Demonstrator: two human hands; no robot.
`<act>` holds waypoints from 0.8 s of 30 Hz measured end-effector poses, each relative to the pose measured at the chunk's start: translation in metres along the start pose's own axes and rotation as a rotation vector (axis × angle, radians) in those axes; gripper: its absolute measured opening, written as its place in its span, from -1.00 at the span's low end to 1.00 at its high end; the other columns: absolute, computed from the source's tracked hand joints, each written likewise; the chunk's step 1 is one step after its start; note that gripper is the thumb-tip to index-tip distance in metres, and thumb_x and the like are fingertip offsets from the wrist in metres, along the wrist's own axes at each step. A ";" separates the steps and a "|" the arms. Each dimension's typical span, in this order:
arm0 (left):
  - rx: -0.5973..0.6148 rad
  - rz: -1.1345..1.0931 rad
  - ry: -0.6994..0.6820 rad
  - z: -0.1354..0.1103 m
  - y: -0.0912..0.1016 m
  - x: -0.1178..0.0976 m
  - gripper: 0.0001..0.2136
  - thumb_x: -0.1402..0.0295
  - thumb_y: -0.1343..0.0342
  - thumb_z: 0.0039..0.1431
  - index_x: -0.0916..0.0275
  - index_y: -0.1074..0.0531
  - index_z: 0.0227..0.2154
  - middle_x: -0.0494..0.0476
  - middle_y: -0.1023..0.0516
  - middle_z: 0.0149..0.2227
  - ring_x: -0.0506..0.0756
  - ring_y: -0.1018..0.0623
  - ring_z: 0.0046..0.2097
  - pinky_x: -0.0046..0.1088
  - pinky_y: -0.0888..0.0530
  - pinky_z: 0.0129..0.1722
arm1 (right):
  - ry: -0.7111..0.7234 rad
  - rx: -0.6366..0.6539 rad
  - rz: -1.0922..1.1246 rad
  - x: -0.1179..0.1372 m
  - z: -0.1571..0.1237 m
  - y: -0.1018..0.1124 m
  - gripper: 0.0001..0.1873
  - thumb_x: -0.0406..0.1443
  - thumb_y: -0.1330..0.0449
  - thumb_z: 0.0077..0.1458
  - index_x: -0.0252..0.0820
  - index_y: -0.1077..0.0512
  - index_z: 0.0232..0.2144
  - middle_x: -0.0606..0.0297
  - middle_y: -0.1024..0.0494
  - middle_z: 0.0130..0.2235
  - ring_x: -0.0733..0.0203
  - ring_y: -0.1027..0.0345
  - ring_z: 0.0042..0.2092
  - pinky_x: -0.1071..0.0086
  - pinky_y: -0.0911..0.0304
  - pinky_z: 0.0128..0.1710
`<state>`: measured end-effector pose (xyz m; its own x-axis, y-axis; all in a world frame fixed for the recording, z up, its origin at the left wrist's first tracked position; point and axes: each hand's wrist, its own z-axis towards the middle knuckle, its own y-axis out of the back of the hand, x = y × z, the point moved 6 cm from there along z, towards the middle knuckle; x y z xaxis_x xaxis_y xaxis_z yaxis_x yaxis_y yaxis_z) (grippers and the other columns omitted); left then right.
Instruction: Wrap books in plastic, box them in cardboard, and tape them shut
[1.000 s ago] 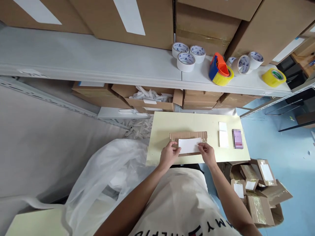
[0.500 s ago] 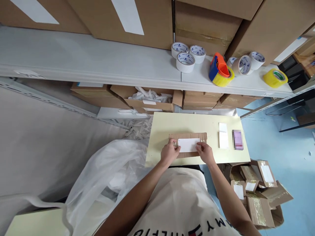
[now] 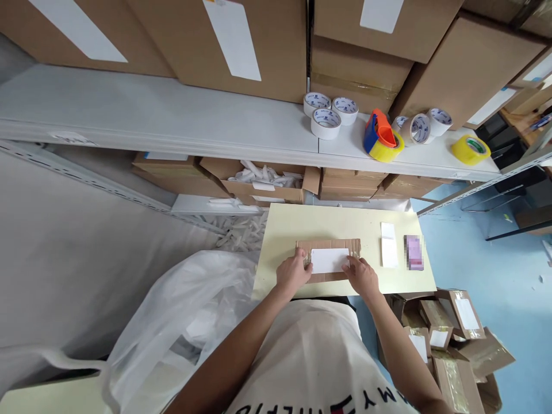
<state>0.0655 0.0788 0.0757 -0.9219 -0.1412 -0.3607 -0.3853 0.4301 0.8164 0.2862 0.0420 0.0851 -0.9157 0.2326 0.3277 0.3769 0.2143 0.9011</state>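
A small cardboard box (image 3: 328, 244) lies on the pale yellow table, with clear tape showing at both ends. A blank white label (image 3: 330, 261) covers the middle of its top face. My left hand (image 3: 294, 270) is closed around the box's left end, its thumb close to the label's left edge. At the label's right edge, the thumb and index finger of my right hand (image 3: 363, 276) are pinched together on it. To the right on the table lie a stack of white labels (image 3: 388, 246) and a purple item (image 3: 414, 253), blurred out.
Over the table (image 3: 284, 221) runs a shelf (image 3: 259, 144) bearing large cartons, white tape rolls (image 3: 326, 123) and a red-blue tape dispenser (image 3: 379, 138). Several taped boxes (image 3: 452, 368) are piled at the lower right. A translucent plastic bag (image 3: 185, 310) bulges on the left.
The head view has tilted up slightly, so things sit lower in the picture. My hands remain at the box's two ends, with the right hand turned a little over the label's edge.
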 end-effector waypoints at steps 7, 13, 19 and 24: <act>-0.219 0.061 -0.600 -0.007 -0.008 -0.030 -0.52 0.31 -0.07 0.14 0.26 -0.32 0.15 0.35 -0.31 0.27 0.31 -0.28 0.29 -0.08 -0.22 0.24 | 0.371 -0.125 -0.138 0.032 -0.004 -0.007 -0.43 -0.07 -0.10 0.22 -0.21 -0.31 0.20 -0.05 -0.34 0.23 -0.14 -0.20 0.23 0.02 -0.14 0.15; -0.203 0.165 -0.694 -0.003 -0.032 -0.026 -0.44 0.23 0.07 0.26 0.25 -0.14 0.30 0.34 -0.17 0.35 0.31 -0.12 0.38 0.16 0.13 0.32 | 0.325 -0.006 -0.311 0.018 -0.005 -0.027 -0.35 -0.03 0.11 0.32 -0.24 -0.10 0.33 -0.05 -0.12 0.35 -0.15 0.01 0.36 -0.16 0.04 0.25; -0.132 0.164 -0.863 -0.024 -0.054 -0.027 -0.30 0.07 0.02 0.21 0.28 -0.03 0.35 0.35 -0.07 0.38 0.29 -0.05 0.40 0.06 0.14 0.35 | 0.502 -0.025 -0.323 0.028 -0.024 -0.035 -0.23 0.07 0.14 0.29 -0.28 0.02 0.37 -0.02 -0.06 0.37 -0.12 0.09 0.39 -0.10 0.06 0.30; -0.155 0.148 -0.836 -0.027 -0.054 -0.023 -0.36 0.06 0.03 0.25 0.21 -0.09 0.33 0.33 -0.15 0.35 0.28 -0.13 0.38 0.08 0.12 0.34 | 0.546 0.024 -0.345 0.032 -0.031 -0.051 -0.27 0.01 0.14 0.32 -0.28 0.04 0.37 0.00 -0.06 0.37 -0.08 0.05 0.38 -0.04 -0.04 0.27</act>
<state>0.1069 0.0349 0.0520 -0.6548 0.6352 -0.4097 -0.3209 0.2571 0.9115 0.2335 0.0087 0.0586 -0.9214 -0.3685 0.1235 0.0455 0.2132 0.9760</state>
